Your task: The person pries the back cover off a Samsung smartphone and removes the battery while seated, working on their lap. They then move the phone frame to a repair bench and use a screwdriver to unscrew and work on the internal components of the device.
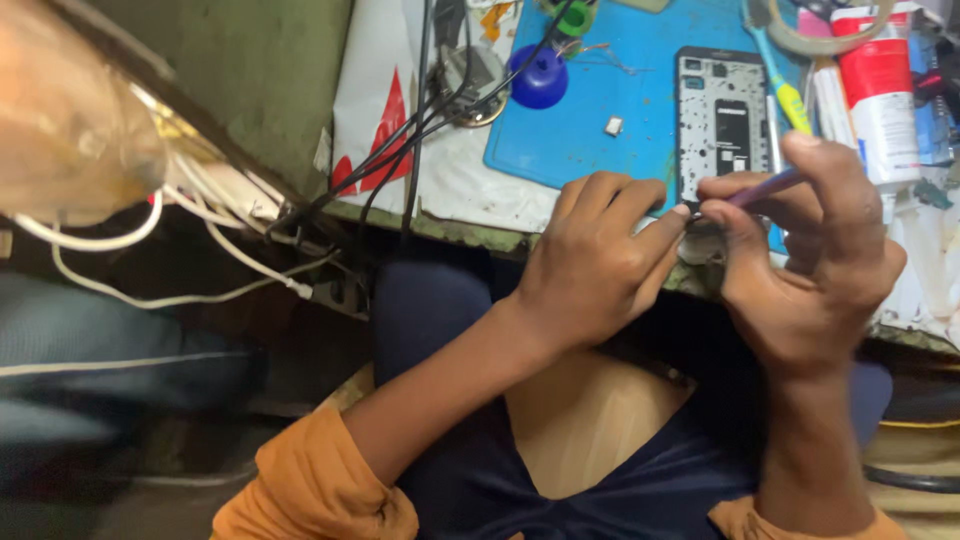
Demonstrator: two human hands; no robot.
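An opened phone (pixel 722 120) lies with its inner frame showing on a blue work mat (pixel 590 110). My left hand (pixel 595 265) is curled at the phone's near edge, its forefinger tip pressing on that edge. My right hand (pixel 810 255) grips a thin purple tool (pixel 765 187) whose tip meets the same edge, right beside the left forefinger. The phone's near end is partly hidden by both hands. A tiny pale part (pixel 614 126) rests on the mat to the left of the phone.
A blue suction cup (pixel 540 78) and black cables (pixel 420 130) lie at the mat's left. A toothbrush (pixel 785 85), a tape roll (pixel 830 35) and a red and white tube (pixel 880 90) sit at the right. White wires (pixel 200 250) hang off the bench's left.
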